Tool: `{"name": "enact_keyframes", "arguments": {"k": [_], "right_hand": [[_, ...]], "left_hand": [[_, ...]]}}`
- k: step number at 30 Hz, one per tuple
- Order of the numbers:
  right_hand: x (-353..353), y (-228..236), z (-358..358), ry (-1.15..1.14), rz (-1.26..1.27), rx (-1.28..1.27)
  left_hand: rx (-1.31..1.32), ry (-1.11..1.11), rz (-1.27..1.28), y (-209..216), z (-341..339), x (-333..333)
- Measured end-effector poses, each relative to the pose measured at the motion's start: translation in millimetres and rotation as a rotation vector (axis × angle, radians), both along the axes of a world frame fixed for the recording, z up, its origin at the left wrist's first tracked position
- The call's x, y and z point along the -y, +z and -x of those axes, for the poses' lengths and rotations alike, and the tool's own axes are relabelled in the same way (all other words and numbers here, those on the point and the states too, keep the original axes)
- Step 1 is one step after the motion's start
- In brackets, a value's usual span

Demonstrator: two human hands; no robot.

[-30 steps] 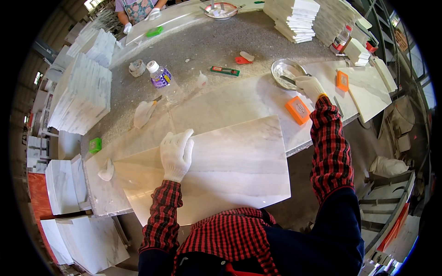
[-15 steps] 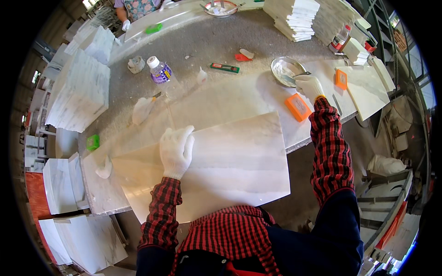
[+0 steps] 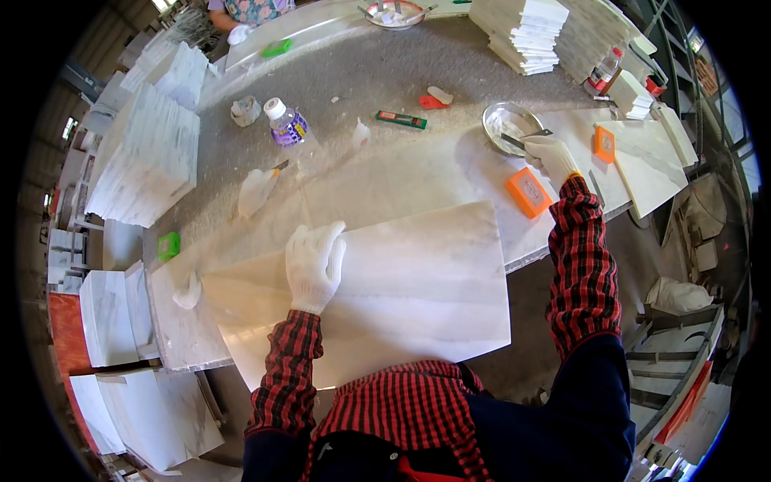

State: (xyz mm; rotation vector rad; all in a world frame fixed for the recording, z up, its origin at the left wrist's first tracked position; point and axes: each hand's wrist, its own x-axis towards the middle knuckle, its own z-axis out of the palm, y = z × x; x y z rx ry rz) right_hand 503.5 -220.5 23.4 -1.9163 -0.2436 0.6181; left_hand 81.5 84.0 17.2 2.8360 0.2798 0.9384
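A pale marble slab (image 3: 418, 281) lies across the near edge of the bench and juts out toward my body. My left hand (image 3: 315, 269), in a white knit glove, grips its far edge, with the fingers curled over it. At the right, my gloved right hand (image 3: 552, 157) is closed on a putty knife (image 3: 536, 135). The knife's blade end reaches into a shallow metal bowl (image 3: 487, 122) holding white paste. An orange box (image 3: 528, 193) lies just below that hand.
Marble stacks stand at the left (image 3: 144, 157) and far right (image 3: 526, 36). Mid-bench lie a purple-labelled bottle (image 3: 287, 124), a green-and-black cutter (image 3: 401, 120) and a crumpled white glove (image 3: 257, 193). Another orange box (image 3: 604, 145) sits right. Across the bench, a person's gloved hand (image 3: 239, 34) shows.
The whole view has shifted slightly, so the bench items sit a little farther right. My left hand keeps its hold; my right hand stays beside the bowl with the putty knife.
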Motion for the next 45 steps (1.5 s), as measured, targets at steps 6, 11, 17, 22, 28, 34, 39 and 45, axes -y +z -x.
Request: {"name": "enact_keyframes", "arguments": {"k": [6, 11, 17, 22, 28, 34, 39, 45], "right_hand": [[31, 0, 32, 0.028, -0.058, 0.168], [31, 6, 90, -0.076, -0.158, -0.044], [17, 15, 165, 0.099, -0.098, -0.057], [-21, 28, 219, 0.275, 0.008, -0.057], [-58, 14, 253, 0.503, -0.003, -0.123], [-75, -5, 275, 0.59, 0.022, -0.082], [-80, -1, 279, 0.623, 0.053, -0.08], [-80, 0, 283, 0.589, 0.058, 0.001]], "left_hand": [[0.048, -0.052, 0.018, -10, -1, -8], [0.014, -0.157, 0.122, -17, 8, -28], [-0.113, -0.197, 0.347, -18, 8, -38], [-0.246, -0.211, 0.55, -20, 10, -44], [-0.357, -0.221, 0.718, -19, 9, -52], [-0.361, -0.238, 0.699, -21, 11, -54], [-0.387, -0.232, 0.677, -21, 9, -54], [-0.324, -0.192, 0.724, -18, 7, -47]]}}
